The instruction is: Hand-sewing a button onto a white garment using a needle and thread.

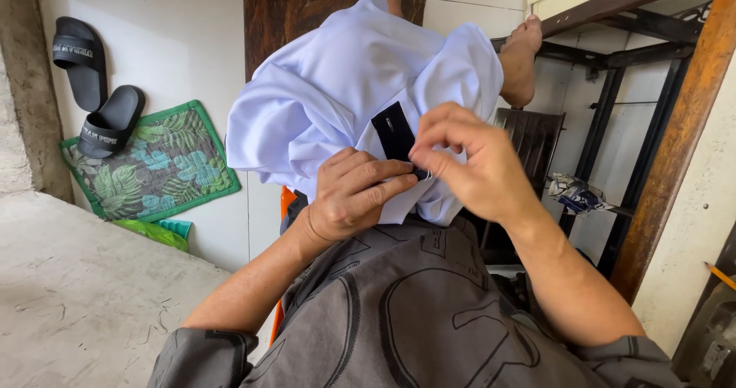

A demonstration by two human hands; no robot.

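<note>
The person sits with a pale lilac-white cotton garment [337, 89] draped over the raised knees, bare feet showing past its far edge. The left hand [349, 196] is curled closed, pinching the fabric just beside a small black rectangular strap with a metal fastener [393, 131] that lies against the cloth. The right hand [468, 162] has its fingertips [420, 158] drawn together at the strap's lower end, apparently nipping something very small; whether that is a needle or thread I cannot tell. It looks like the strap is being fixed to the garment, mid-stitch or mid-fastening. The next move seems to call for a steady left-hand pinch while the right works finely. On the floor to the left lie a pair of black rubber slides [96, 89] and a green leaf-print mat [153, 166].
</note>
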